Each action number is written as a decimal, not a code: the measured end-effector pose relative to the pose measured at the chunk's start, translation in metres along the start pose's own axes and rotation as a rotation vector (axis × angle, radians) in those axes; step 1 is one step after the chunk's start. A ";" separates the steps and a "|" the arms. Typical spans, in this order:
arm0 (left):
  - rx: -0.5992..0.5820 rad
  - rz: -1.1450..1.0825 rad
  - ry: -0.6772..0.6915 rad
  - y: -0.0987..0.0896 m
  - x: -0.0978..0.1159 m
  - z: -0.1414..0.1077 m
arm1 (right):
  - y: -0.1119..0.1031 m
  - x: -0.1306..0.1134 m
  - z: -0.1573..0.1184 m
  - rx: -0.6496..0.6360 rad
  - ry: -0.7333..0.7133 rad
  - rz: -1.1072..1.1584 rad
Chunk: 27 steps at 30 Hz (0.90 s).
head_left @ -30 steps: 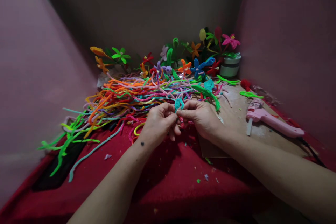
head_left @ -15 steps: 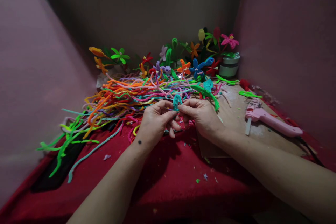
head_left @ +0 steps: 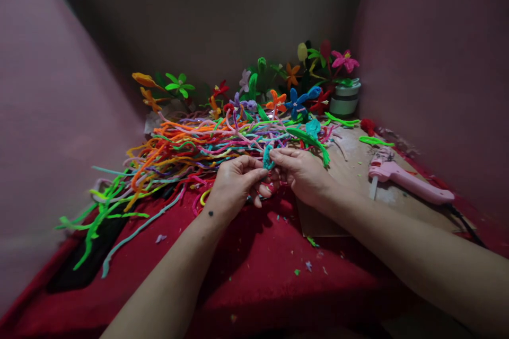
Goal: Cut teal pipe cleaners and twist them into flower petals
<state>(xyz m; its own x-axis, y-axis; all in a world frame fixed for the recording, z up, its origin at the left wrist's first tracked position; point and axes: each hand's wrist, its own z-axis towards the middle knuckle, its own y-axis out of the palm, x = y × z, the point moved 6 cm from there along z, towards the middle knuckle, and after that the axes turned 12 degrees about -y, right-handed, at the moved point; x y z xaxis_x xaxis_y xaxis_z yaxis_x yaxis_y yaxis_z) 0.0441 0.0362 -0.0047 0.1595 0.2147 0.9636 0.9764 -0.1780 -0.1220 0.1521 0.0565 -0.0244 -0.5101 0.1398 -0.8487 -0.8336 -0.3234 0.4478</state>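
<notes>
A small teal fuzzy loop (head_left: 268, 157) is pinched between the fingertips of both hands above the red cloth. My left hand (head_left: 237, 183) grips its lower left side with thumb and forefinger, the other fingers curled below. My right hand (head_left: 299, 169) presses on its right side with thumb and forefinger, partly covering it. Just behind the hands lies a wide heap of multicoloured fuzzy stems (head_left: 191, 140). A teal fuzzy piece (head_left: 313, 127) and a green leaf-like piece (head_left: 308, 139) rest beyond my right hand.
On the right, a pink glue gun (head_left: 413, 183) lies on a cardboard sheet (head_left: 345, 190). Colourful fuzzy flowers (head_left: 296, 103) and a pale pot (head_left: 344, 98) stand at the back. A dark flat object (head_left: 85, 251) lies left on the red cloth (head_left: 262, 270).
My right hand has shifted its fingers over the teal loop, which now looks narrower and more covered. The whole view has moved slightly.
</notes>
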 end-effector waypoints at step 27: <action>-0.313 0.159 -0.007 -0.004 0.009 -0.006 | 0.004 -0.001 -0.004 0.083 -0.035 0.010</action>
<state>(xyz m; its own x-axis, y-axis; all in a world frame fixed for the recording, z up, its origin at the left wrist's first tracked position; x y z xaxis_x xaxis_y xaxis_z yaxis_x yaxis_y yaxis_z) 0.0414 0.0333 0.0062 0.3085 0.1674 0.9364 0.8476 -0.4952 -0.1907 0.1501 0.0511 -0.0233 -0.5244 0.1700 -0.8343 -0.8424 -0.2460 0.4793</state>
